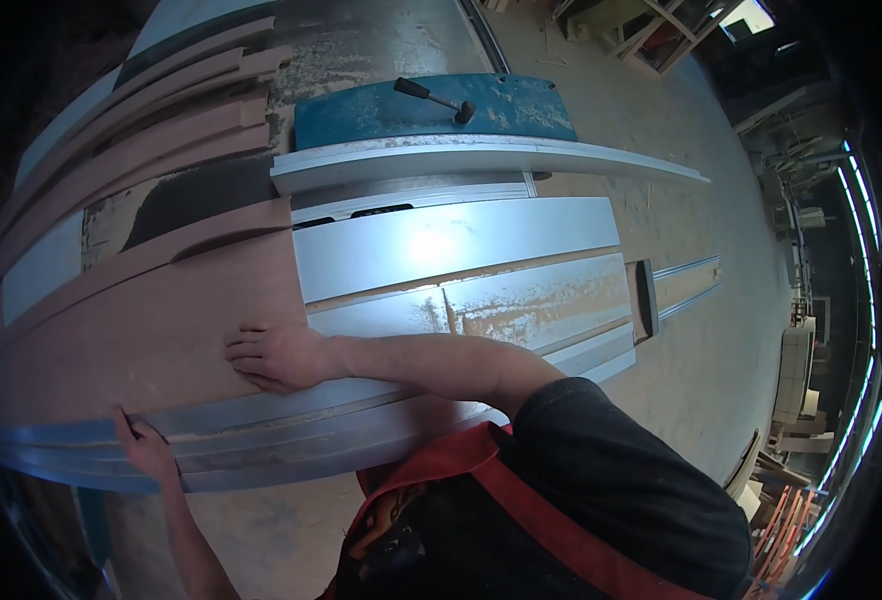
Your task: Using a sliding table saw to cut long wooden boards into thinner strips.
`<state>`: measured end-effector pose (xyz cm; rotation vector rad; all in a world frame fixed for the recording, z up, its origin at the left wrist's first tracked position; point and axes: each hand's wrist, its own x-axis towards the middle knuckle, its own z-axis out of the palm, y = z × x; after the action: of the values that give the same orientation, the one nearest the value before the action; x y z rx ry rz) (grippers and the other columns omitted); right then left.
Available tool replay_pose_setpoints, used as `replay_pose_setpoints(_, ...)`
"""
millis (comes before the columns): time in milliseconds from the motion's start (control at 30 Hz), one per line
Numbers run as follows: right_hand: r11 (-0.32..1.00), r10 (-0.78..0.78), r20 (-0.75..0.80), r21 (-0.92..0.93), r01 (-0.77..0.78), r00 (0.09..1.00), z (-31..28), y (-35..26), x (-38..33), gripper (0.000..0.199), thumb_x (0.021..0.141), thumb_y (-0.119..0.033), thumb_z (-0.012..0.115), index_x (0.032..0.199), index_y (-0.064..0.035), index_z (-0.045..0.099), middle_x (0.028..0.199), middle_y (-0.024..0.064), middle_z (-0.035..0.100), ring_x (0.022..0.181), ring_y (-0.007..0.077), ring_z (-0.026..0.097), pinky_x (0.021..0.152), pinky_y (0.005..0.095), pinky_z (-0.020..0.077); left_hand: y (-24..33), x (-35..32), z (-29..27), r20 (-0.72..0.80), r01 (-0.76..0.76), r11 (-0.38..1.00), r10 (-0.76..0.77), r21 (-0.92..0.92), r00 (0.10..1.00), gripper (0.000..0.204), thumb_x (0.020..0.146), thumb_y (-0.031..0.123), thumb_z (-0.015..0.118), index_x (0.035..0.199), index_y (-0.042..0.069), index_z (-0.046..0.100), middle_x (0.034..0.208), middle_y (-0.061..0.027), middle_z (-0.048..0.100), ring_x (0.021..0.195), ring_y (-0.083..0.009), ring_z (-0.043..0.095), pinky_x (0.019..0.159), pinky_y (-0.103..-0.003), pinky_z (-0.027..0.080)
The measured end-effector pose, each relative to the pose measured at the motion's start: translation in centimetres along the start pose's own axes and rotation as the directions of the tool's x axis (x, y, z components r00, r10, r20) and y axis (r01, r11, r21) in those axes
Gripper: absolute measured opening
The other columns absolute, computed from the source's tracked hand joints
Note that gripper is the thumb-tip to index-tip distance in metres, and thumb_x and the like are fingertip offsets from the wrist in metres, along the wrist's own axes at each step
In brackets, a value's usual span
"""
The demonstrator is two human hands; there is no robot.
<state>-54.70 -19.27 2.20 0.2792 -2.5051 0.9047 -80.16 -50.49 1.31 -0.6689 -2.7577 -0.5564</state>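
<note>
- Holds the right hand [286, 358] palm down on the wide brown board [161, 340], close to its right-hand end; spreads the fingers flat toward the left, slightly parted, without curling them round an edge.
- Brings the left hand [149, 448] up from below to the board's near edge, one finger pointing upward at the rim and the thumb apart from it; cannot tell whether pinching the board or only touching it.
- Has the board lying flat over the left part of the pale metal machine table [361, 312], its long near side beside the silver table rails [301, 435].
- Just beyond it, a narrower brown strip [151, 248], with a dark gap between the two for part of the length.
- Farther off at the upper left, several long brown strips [176, 135], side by side and partly overlapping.
- In the long groove [461, 272] between pale plates, and scattered over the plate nearer the body, tan sawdust [551, 290].
- Across the far side, a long silver fence [481, 160]; behind it, a dusty blue-green cover [361, 118] bearing a black-handled lever [441, 101].
- Wears a dark short sleeve [631, 480] and a red-edged apron [551, 535].
- On the floor at the lower right, orange bars [786, 525] in a cluster.
</note>
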Motion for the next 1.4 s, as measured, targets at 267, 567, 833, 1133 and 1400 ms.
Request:
replay_pose_setpoints(267,0.999,0.03,-0.094,-0.038,-0.034,0.995,4.7,-0.1,4.9,0.028,0.095,-0.023,0.062,0.112,-0.0021,0.068,0.127,0.0137,0.065,0.123,0.0311,0.059,0.112,0.0445,0.0426,-5.1,5.7,0.2,0.038,-0.109,0.994,0.11,-0.029,0.993,0.047,0.101,0.014,0.047,0.147,0.006,0.055,0.149,-0.0176,0.056,0.13,-0.0371,0.058,0.108,-0.042,0.046)
replay_pose_setpoints(567,0.893,0.446,-0.272,0.19,-0.407,0.853,-3.8,-9.2,-10.7,0.012,0.09,-0.008,0.065,0.1,-0.0009,0.066,0.108,0.0137,0.066,0.095,0.0338,0.065,0.084,0.0433,0.0551,-5.9,5.3,1.5,0.072,-0.012,0.988,0.001,0.153,0.997,0.051,0.097,0.008,0.043,0.147,0.001,0.052,0.145,-0.0239,0.057,0.127,-0.0405,0.058,0.105,-0.044,0.047)
replay_pose_setpoints(833,0.785,0.617,-0.33,0.327,-0.526,0.715,-8.1,-7.7,-20.6,0.012,0.088,-0.007,0.066,0.099,-0.002,0.066,0.104,0.0126,0.066,0.086,0.0348,0.068,0.073,0.0433,0.058,5.0,-3.6,3.9,-0.004,-0.025,0.989,0.026,0.144,1.0,0.054,0.097,0.01,0.04,0.15,-0.001,0.048,0.149,-0.0234,0.053,0.132,-0.0409,0.054,0.109,-0.046,0.045)
replay_pose_setpoints(1133,0.81,0.506,-0.164,0.427,-0.401,0.847,-5.4,-6.2,-19.6,0.012,0.092,-0.008,0.066,0.102,-0.0018,0.064,0.108,0.0139,0.067,0.088,0.0343,0.07,0.073,0.0409,0.0587,12.0,-5.8,3.3,0.043,0.125,0.977,-0.134,0.175,0.99,0.055,0.097,0.013,0.038,0.15,0.0,0.049,0.151,-0.0209,0.053,0.131,-0.0403,0.055,0.109,-0.046,0.044)
replay_pose_setpoints(1400,0.173,0.621,0.497,0.668,-0.724,0.606,-1.6,-4.3,-17.9,0.027,0.101,-0.029,0.059,0.118,-0.0096,0.068,0.108,0.0164,0.069,0.091,0.0336,0.069,0.082,0.0429,0.0558,9.6,-3.8,4.7,0.045,0.315,0.934,-0.326,0.169,0.944,0.053,0.098,0.019,0.038,0.148,0.01,0.056,0.145,-0.015,0.06,0.116,-0.0425,0.064,0.099,-0.048,0.05)
